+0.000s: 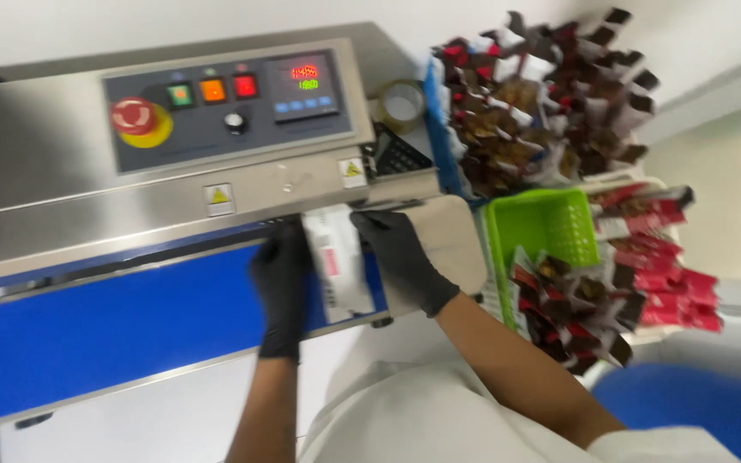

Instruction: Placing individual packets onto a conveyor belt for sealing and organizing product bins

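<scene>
- On the blue conveyor belt [87, 334] of the steel sealing machine [70, 146], a white pouch [339, 266] lay at the feed slot.
- The black-gloved left hand [283, 287] gripped its left edge.
- The gloved right hand [400, 253] pinched its upper right edge.
- A green basket [542, 225] of filled pouches stood just right.

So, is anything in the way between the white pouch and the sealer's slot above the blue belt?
Nothing visible. Both gloved hands, left hand and right hand, hold the white pouch over the blue belt, its top edge already at the sealing machine slot. The picture is blurred, so fine detail is uncertain.
</scene>
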